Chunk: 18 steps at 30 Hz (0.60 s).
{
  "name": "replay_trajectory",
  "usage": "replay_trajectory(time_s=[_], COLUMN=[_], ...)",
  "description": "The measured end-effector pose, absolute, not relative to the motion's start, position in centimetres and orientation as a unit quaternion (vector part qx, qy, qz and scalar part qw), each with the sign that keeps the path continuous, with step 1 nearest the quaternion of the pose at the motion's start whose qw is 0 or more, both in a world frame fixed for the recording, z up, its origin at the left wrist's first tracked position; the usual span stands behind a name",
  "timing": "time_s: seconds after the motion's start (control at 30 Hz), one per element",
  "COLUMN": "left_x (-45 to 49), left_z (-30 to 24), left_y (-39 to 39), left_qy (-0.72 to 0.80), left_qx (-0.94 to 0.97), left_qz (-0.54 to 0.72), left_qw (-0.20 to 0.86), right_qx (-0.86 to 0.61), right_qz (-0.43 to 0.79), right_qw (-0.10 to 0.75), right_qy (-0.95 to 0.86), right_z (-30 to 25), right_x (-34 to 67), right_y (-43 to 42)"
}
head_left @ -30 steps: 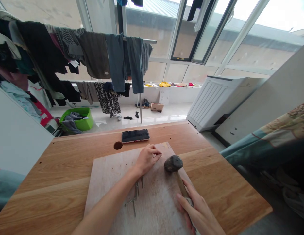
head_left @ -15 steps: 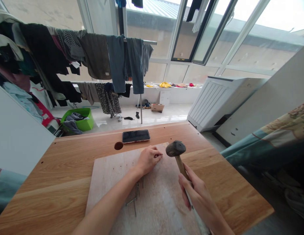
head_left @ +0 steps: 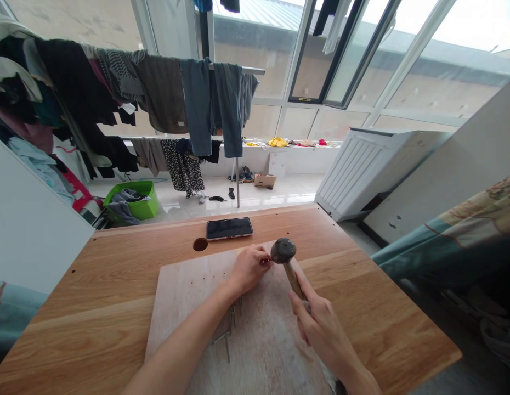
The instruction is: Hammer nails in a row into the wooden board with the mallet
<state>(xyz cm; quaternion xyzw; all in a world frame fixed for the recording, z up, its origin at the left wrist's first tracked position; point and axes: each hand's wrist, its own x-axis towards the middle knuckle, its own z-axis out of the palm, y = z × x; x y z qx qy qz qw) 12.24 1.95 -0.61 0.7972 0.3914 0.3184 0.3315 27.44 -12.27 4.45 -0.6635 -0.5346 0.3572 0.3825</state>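
My right hand [head_left: 321,315] is wrapped round the wooden handle of a hammer [head_left: 283,250], its dark head raised and tilted close beside my left fingertips. My left hand [head_left: 250,267] rests near the far edge of a pale wooden board [head_left: 176,307], fingers pinched together on what looks like a nail, mostly hidden by the fingers. Several loose nails [head_left: 227,345] lie on the board under and beside my left forearm. A row of small dark dots [head_left: 204,278] marks the board to the left of that hand.
The board lies on a wooden table [head_left: 94,296]. Beyond it are a phone [head_left: 229,228] and a round hole [head_left: 200,244] in the tabletop. Past the far edge stand a clothes rack with hanging laundry [head_left: 164,93], a green tub [head_left: 146,206] and a white ribbed cabinet [head_left: 353,170].
The hammer and my right hand have moved left, bringing the hammer head nearer to my left fingertips. My left hand stays in place with its pinch kept.
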Motion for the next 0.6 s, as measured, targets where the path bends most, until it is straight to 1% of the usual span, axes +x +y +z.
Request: replay_trajectory(time_s=[0.1, 0.2, 0.27, 0.33, 0.43, 0.5, 0.6], left_x=[12.3, 11.7, 10.6, 9.2, 7.3, 6.9, 7.4], left_z=[-0.7, 0.0, 1.3, 3.0, 5.2, 6.0, 6.4], left_y=[2.1, 2.1, 1.7, 0.6, -1.8, -3.3, -4.6], left_qy=[0.393, 0.388, 0.405, 0.439, 0.461, 0.462, 0.462], left_qx=[0.802, 0.802, 0.808, 0.829, 0.865, 0.872, 0.874], left_qz=[0.312, 0.302, 0.285, 0.231, 0.081, 0.01, -0.037], left_qw=[0.324, 0.338, 0.319, 0.259, 0.18, 0.16, 0.147], right_qx=[-0.651, -0.647, -0.651, -0.656, -0.658, -0.662, -0.667], right_qz=[0.406, 0.41, 0.412, 0.422, 0.439, 0.439, 0.435], right_qw=[0.39, 0.424, 0.424, 0.411, 0.404, 0.402, 0.395], right_qy=[-0.509, -0.483, -0.476, -0.471, -0.459, -0.456, -0.458], right_z=[4.0, 3.2, 2.5, 1.7, 0.8, 0.4, 0.3], right_x=[27.5, 27.8, 28.2, 28.7, 29.2, 29.3, 29.4], right_y=[-12.7, -13.4, -13.9, -14.2, -14.5, -14.5, -14.3])
